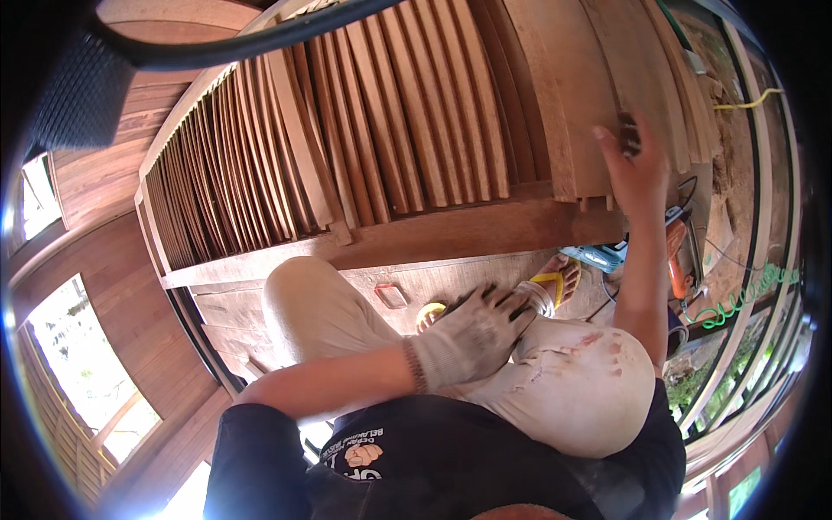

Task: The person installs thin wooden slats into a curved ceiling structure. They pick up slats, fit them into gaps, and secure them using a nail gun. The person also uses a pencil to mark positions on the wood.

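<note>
My left hand (472,338), in a pale glove with dark fingertips, lies open on my raised trouser leg, fingers spread. My bare right hand (634,169) reaches up at a broad wooden board (576,78) on the right of a slatted wooden frame (373,225). Its thumb is apart; the other fingers are blurred around a dark patch, and I cannot tell whether they grip anything. Many upright slats (403,113) fill the frame in front of me.
My feet in yellow sandals (548,277) are below the frame, beside a teal power tool (598,257). An orange tool (680,260), green coiled hose (737,303) and yellow hose (745,104) are at the right. A small red-edged rectangle (390,286) lies on the plank floor (225,316).
</note>
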The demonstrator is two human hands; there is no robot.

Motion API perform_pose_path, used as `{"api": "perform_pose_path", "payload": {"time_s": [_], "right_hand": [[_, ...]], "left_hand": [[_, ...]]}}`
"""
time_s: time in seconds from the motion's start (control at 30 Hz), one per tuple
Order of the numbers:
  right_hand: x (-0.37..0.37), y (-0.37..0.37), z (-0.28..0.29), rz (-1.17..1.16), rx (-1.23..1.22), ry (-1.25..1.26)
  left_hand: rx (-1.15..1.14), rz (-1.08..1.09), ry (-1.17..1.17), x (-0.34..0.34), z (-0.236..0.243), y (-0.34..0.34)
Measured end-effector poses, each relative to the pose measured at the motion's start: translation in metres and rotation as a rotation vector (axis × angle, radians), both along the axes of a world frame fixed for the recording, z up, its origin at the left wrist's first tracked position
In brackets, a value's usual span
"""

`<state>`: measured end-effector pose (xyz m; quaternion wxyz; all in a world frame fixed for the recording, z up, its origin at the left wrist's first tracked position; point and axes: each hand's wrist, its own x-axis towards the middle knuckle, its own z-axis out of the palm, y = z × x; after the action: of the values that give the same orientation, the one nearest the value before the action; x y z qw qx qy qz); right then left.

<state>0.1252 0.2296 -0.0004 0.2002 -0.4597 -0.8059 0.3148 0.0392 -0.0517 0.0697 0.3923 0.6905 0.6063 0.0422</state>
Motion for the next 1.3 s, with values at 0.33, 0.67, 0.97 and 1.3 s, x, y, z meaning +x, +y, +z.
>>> {"api": "perform_pose_path", "payload": {"time_s": [0.33,0.67,0.97,1.3], "right_hand": [[-0.005,-0.024,0.017,0.102,0.352,0.162],[-0.004,-0.070,0.031,0.429,0.029,0.176],[-0.132,-0.156,0.006,1.042,-0.169,-0.054],[-0.167,-0.174,0.003,0.849,-0.341,-0.129]], "left_hand": [[0.032,0.278,0.043,-0.027,-0.007,0.000],[-0.410,0.740,0.194,-0.198,0.049,0.006],[-0.502,0.975,0.623,-0.249,-0.005,-0.017],[-0.311,1.314,0.573,-0.288,-0.023,-0.051]]}}
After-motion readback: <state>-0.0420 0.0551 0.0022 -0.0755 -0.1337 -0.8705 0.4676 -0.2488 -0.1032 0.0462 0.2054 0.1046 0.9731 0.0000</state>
